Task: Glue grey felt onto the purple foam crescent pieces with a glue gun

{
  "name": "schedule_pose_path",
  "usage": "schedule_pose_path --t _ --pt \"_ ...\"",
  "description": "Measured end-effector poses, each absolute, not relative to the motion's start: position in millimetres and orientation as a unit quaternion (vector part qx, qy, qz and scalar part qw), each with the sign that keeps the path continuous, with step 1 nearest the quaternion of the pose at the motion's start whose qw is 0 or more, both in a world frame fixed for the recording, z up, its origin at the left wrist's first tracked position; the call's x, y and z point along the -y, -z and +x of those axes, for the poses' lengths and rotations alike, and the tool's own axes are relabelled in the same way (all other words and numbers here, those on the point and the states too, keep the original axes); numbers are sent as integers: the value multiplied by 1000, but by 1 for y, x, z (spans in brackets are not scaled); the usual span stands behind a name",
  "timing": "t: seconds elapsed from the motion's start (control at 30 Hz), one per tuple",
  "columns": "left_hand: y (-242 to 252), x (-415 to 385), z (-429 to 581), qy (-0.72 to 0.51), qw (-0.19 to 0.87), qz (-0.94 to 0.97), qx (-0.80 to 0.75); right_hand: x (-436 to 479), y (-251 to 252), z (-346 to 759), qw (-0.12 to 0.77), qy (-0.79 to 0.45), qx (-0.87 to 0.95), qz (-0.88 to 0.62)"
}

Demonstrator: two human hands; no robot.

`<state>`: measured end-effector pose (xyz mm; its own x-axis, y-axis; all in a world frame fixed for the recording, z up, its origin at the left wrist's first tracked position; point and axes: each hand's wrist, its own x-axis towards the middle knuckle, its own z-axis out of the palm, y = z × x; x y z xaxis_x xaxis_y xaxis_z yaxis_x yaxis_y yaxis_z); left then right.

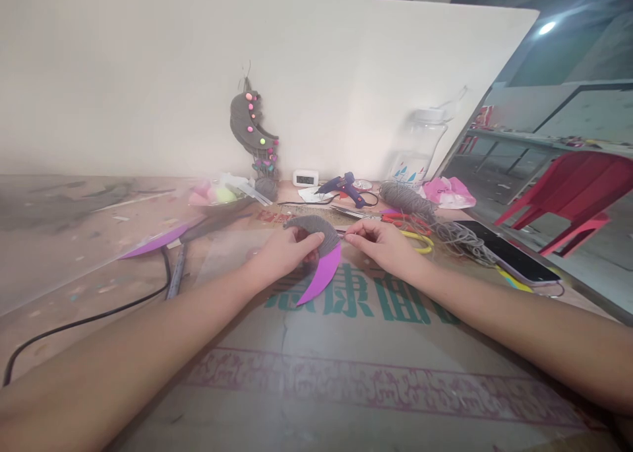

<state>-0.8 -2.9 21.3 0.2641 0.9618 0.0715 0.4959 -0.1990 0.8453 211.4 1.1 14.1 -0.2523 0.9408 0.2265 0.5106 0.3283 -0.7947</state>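
Note:
My left hand [287, 254] grips a purple crescent-shaped card [319, 274] whose upper half is wrapped in grey yarn. Its thumb lies on the wrapped part. My right hand [383, 244] is just to the right of the crescent, fingers pinched on a strand of the grey yarn beside the wrapped edge. The strand itself is too thin to follow. Both hands hover over a flattened cardboard sheet [346, 359] with green print.
A grey yarn skein [410, 201], red and yellow scissors [413, 231], a blue glue gun [343, 188], a phone [512, 257] and a clear bottle [420, 148] lie to the right. Another purple crescent [153, 242], a black cable [99, 313] and a finished wrapped crescent [250, 125] against the wall are at left.

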Motion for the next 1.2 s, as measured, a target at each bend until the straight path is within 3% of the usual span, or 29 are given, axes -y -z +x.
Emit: schedule_pose_path --t 1.2 --pt "-26 7 -1 -266 401 725 -492 2 -17 210 369 -280 735 -495"
